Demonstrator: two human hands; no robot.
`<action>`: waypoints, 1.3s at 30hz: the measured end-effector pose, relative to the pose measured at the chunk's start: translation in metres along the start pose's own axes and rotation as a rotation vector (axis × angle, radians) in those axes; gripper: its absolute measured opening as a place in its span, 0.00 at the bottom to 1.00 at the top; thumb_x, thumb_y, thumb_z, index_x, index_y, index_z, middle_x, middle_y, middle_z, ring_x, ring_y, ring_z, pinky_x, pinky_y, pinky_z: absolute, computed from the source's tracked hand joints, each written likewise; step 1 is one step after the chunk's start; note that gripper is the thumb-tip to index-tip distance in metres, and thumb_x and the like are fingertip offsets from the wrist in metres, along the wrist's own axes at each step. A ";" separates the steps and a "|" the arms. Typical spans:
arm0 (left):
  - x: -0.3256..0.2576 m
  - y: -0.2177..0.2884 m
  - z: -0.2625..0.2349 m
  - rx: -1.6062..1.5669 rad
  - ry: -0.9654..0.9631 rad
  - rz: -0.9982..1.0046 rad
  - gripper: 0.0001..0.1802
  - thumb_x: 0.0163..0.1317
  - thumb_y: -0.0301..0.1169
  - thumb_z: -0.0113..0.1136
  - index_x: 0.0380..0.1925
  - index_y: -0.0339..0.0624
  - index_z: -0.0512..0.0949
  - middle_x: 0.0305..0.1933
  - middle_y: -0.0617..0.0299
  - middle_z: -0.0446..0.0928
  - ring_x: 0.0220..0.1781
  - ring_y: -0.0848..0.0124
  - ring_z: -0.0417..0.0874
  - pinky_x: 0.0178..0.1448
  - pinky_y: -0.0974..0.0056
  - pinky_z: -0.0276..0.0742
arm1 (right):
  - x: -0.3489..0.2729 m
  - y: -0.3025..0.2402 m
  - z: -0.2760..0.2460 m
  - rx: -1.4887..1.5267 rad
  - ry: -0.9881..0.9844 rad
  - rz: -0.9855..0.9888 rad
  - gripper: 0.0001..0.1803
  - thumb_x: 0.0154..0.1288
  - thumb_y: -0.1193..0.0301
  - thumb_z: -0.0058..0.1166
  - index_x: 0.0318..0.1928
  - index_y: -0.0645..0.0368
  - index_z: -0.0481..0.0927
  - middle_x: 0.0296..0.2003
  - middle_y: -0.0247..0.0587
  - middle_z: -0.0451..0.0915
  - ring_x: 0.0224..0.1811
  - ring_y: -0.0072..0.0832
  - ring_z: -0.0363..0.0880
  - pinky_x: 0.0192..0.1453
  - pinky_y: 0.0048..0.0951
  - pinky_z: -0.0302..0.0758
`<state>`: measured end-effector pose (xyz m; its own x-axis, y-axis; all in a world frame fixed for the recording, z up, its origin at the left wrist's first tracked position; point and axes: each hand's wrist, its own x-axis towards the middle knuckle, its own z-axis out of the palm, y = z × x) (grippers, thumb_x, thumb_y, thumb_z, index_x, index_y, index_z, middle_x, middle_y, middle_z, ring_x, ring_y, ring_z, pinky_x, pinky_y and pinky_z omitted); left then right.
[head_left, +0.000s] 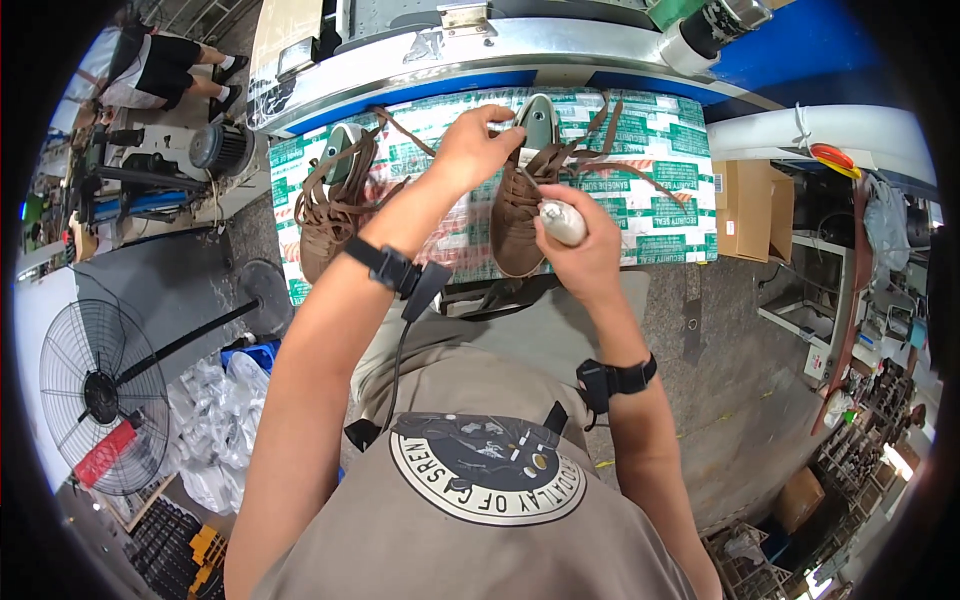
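Note:
A brown lace-up shoe (516,235) rests upright on the taped work surface, its toe toward me and its green-grey insole (538,125) showing at the far end. My left hand (476,148) is at the left edge of its opening, thumb and forefinger closed on the rim. My right hand (588,245) wraps round the whitish handle of an awl-like tool (564,223). The tool's thin shaft points to the laces (518,192); its tip is hard to make out among them. A matching brown shoe (325,235) with loose laces stands to the left.
Green-and-white printed tape covers the work surface (640,225). A metal machine rail (400,72) runs behind it. At the right stands an open cardboard box (752,210). A floor fan (100,395) and plastic bags (215,420) are at the left. Another person (165,70) is far left.

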<state>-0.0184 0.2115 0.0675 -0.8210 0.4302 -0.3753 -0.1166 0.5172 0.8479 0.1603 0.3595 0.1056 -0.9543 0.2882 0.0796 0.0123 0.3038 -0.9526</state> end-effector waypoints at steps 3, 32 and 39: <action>-0.020 0.005 -0.005 0.098 0.058 0.357 0.21 0.72 0.37 0.70 0.59 0.37 0.85 0.55 0.54 0.86 0.56 0.65 0.86 0.59 0.60 0.82 | 0.010 0.012 0.009 -0.139 0.019 -0.094 0.19 0.62 0.76 0.69 0.55 0.57 0.85 0.46 0.42 0.89 0.45 0.38 0.89 0.52 0.35 0.83; 0.010 0.018 -0.010 -0.304 -0.209 -0.211 0.48 0.63 0.50 0.78 0.78 0.44 0.68 0.60 0.50 0.85 0.54 0.62 0.86 0.47 0.55 0.83 | 0.000 -0.004 -0.007 -0.620 -0.283 -0.335 0.47 0.50 0.59 0.75 0.70 0.66 0.73 0.46 0.49 0.77 0.51 0.49 0.77 0.58 0.49 0.72; 0.016 0.018 -0.006 -0.267 -0.192 -0.205 0.47 0.63 0.50 0.79 0.77 0.43 0.70 0.57 0.50 0.87 0.48 0.62 0.90 0.42 0.52 0.86 | 0.005 -0.015 0.007 -0.305 -0.302 -0.120 0.41 0.55 0.58 0.70 0.66 0.71 0.78 0.43 0.53 0.81 0.47 0.50 0.80 0.55 0.47 0.76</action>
<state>-0.0373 0.2233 0.0795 -0.6487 0.4820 -0.5890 -0.4294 0.4072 0.8061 0.1535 0.3503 0.1182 -0.9982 -0.0296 0.0521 -0.0595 0.5856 -0.8084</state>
